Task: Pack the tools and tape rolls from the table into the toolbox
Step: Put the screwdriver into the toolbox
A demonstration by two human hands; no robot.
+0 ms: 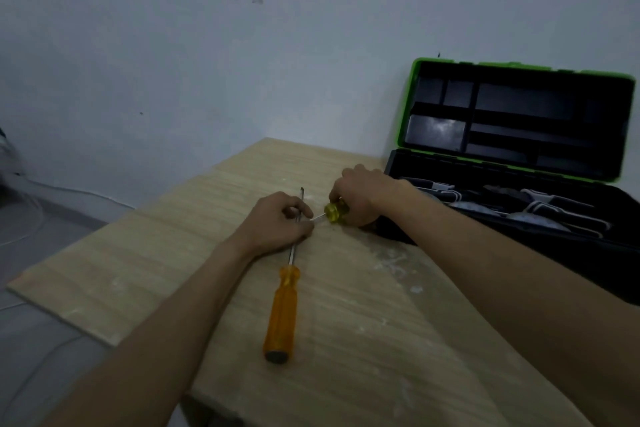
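A long screwdriver with an orange handle (281, 314) lies on the wooden table (363, 340), its metal shaft pointing away from me. My left hand (278, 222) pinches that shaft near its middle. A second, shorter screwdriver with a yellow handle (333, 212) lies crosswise just to the right, its tip reaching my left fingers. My right hand (360, 194) grips the yellow handle. The black toolbox with a green-rimmed lid (512, 156) stands open at the right, a few tools lying in its base.
The table's left edge runs diagonally, with grey floor and thin cables (41, 236) beyond it. A plain wall stands behind. White dust patches (391, 263) mark the tabletop near the toolbox.
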